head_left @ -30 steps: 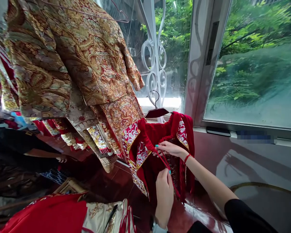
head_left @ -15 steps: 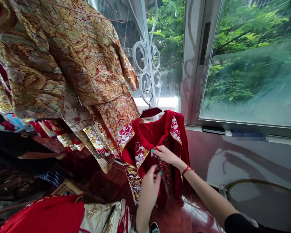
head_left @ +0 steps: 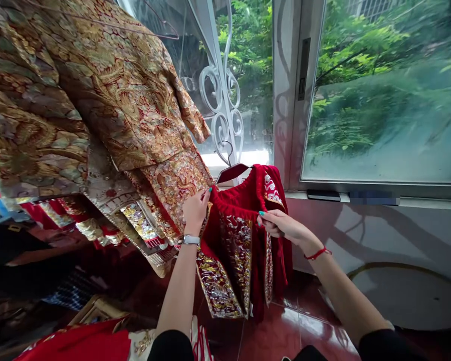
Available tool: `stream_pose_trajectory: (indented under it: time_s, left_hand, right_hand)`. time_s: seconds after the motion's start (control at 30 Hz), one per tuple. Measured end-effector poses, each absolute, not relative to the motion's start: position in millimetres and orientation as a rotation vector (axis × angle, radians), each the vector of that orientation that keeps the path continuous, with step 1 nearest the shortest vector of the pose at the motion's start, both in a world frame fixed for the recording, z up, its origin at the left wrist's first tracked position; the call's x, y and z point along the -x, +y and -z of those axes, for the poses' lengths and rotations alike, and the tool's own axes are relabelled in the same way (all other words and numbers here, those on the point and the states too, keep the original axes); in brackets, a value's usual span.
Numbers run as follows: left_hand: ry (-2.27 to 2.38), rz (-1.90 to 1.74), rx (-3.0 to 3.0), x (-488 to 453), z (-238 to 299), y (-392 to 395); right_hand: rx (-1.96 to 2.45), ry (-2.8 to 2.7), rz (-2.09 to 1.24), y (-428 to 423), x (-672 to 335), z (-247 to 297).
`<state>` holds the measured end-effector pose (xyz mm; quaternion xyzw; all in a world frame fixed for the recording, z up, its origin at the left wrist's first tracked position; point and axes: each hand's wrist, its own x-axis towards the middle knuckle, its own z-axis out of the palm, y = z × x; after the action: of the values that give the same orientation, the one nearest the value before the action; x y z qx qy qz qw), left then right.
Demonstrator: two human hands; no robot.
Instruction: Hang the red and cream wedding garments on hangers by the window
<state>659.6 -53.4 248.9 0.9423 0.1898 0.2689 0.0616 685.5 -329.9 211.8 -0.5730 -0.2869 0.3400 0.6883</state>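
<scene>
A red velvet garment (head_left: 229, 245) with gold and silver embroidered panels hangs from a dark red hanger (head_left: 233, 172). Its gathered edge looks like a skirt's elastic waistband. My left hand (head_left: 196, 209) pinches this band at its left end, close to the hanger. Farther right, my right hand (head_left: 281, 223) grips the front of the same band between thumb and fingers. Between my hands the band is drawn out fairly straight. Below it, the embroidered panels hang down in folds.
Gold brocade jackets (head_left: 124, 95) hang at the left, with more embroidered clothes below. A white scrolled metal grille (head_left: 220, 95) stands before the window. Red and cream cloth (head_left: 82, 341) lies at lower left. A person's dark sleeve (head_left: 7, 250) shows at far left.
My left hand has moved up from below onto the band's left end. My right hand has gone slightly up and right, spreading the band. The folded flaps at the front have dropped down.
</scene>
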Motion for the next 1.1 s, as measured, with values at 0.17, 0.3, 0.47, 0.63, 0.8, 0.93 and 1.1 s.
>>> stream_pose_trajectory:
  time_s: [0.17,0.3,0.47,0.63,0.8,0.93,1.1]
  left_hand:
    - [0.483,-0.791,-2.817,-674,-257,-35]
    - [0.366,-0.985,-2.632,-660,-258,-45]
    - [0.264,-0.868,-1.932,-588,-206,-119]
    - [0.134,0.093,-1.213,-562,-183,-169]
    - [0.186,-0.023,-1.120,-566,-203,-160]
    - [0.186,0.064,-1.113,-560,-197,-169]
    - [0.251,-0.084,-1.120,-564,-172,-195]
  right_hand:
    - [1.389,-0.617,-0.696,-324,-655,-214]
    - [1.525,-0.622,-0.547,-309,-642,-225]
    - [1.676,-0.582,-0.373,-289,-608,-214]
    - [1.888,-0.665,-0.311,-287,-565,-193]
    - [1.722,-0.839,-0.746,-325,-602,-200]
    - [1.427,-0.619,-1.007,-307,-661,-206]
    - [1.444,-0.752,-0.956,-261,-677,-216]
